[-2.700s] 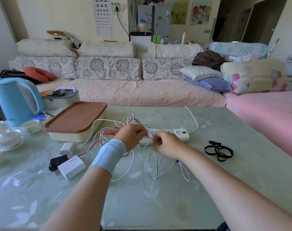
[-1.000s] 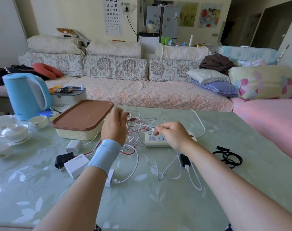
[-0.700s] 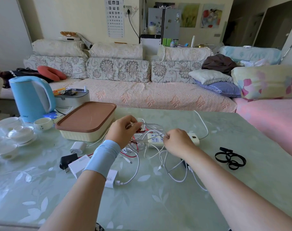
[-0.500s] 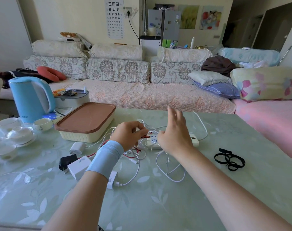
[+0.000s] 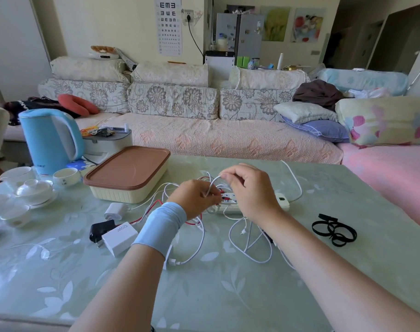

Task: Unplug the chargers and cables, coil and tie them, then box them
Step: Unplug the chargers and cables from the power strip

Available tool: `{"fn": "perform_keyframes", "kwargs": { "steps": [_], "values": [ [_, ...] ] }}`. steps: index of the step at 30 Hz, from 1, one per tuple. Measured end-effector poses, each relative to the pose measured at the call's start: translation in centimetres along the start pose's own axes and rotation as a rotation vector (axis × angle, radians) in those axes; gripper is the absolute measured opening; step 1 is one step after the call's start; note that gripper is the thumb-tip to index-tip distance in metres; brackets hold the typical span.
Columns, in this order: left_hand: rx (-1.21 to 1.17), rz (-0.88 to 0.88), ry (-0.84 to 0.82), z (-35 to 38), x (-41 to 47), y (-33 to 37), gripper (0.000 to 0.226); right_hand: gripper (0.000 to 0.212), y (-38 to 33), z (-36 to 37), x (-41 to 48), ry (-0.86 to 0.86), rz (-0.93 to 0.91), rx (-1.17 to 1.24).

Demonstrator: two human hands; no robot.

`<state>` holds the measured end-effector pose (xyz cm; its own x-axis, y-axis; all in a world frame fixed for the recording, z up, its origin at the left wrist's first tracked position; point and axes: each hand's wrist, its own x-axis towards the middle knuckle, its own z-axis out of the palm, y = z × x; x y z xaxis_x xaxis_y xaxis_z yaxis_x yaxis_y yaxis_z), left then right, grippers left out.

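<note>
Head view: left hand low over the near end of the power strip, fingers curled round the lower end of a white cable. Right hand just beside, slightly higher, thumb and forefinger pinching the same cable at the top of its arch between the two hands, other fingers loosely bent. Strip flat on the worktop, mostly hidden behind the hands. More white cable in loose loops under the right wrist; a red cable trailing left from under the left hand. Left of the blue wristband: a white charger, a black charger touching it, a small white plug a little farther back. Behind those, a closed box with a brown lid. Black ties well apart on the right.
</note>
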<state>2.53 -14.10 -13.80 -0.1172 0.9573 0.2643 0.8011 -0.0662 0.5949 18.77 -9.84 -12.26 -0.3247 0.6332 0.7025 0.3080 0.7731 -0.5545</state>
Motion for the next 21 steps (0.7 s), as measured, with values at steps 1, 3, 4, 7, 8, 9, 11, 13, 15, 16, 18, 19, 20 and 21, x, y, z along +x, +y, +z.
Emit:
{"fn": "perform_keyframes", "kwargs": {
  "steps": [1, 3, 4, 7, 8, 9, 11, 13, 15, 16, 18, 19, 20, 21],
  "values": [
    [-0.011, 0.014, 0.061, -0.1, 0.2, 0.0, 0.007, 0.012, 0.0, 0.0, -0.1, 0.057, -0.010, 0.007],
    [-0.048, 0.053, 0.148, -0.2, 0.7, -0.1, 0.006, 0.014, -0.2, 0.1, -0.2, 0.136, -0.015, 0.022],
    [-0.051, 0.057, 0.155, -0.2, 0.8, -0.2, 0.008, 0.015, -0.4, 0.0, -0.2, 0.160, -0.001, 0.037],
    [-0.028, 0.024, 0.170, 0.2, 0.6, -0.6, 0.009, 0.019, -0.6, -0.3, 0.1, 0.226, 0.060, 0.115],
    [-0.019, -0.008, 0.203, 0.1, 0.7, -0.8, 0.010, 0.021, -0.5, -0.4, 0.1, 0.234, 0.065, 0.123],
    [0.000, -0.049, 0.240, 0.0, 0.7, -0.9, 0.012, 0.021, -0.4, -0.5, 0.0, 0.230, 0.067, 0.119],
    [0.061, -0.115, 0.276, -0.3, 0.8, -1.4, 0.015, 0.019, -0.2, -0.4, -0.2, 0.193, 0.095, 0.080],
    [0.113, -0.136, 0.252, -0.4, 0.7, -1.9, 0.015, 0.015, 0.2, -0.3, -0.1, 0.083, 0.208, -0.070],
    [0.146, -0.133, 0.207, -0.4, 0.5, -2.3, 0.018, 0.017, 0.7, -0.4, 0.0, -0.135, 0.358, -0.394],
    [0.157, -0.123, 0.192, -0.5, 0.3, -2.5, 0.019, 0.020, 0.8, -0.5, -0.1, -0.234, 0.400, -0.525],
    [0.191, -0.077, 0.172, -0.6, 0.2, -2.2, 0.019, 0.037, 0.6, -0.5, -0.5, -0.352, 0.402, -0.569],
    [0.211, -0.048, 0.158, -0.5, 0.1, -1.8, 0.018, 0.053, 0.3, -0.3, -0.8, -0.371, 0.362, -0.545],
    [0.230, -0.022, 0.141, -0.4, 0.0, -1.3, 0.017, 0.066, -0.1, 0.0, -0.8, -0.366, 0.284, -0.533],
    [0.250, -0.003, 0.124, -0.2, -0.1, -0.9, 0.018, 0.075, -0.6, 0.3, -0.8, -0.351, 0.177, -0.562]
  ]
}}
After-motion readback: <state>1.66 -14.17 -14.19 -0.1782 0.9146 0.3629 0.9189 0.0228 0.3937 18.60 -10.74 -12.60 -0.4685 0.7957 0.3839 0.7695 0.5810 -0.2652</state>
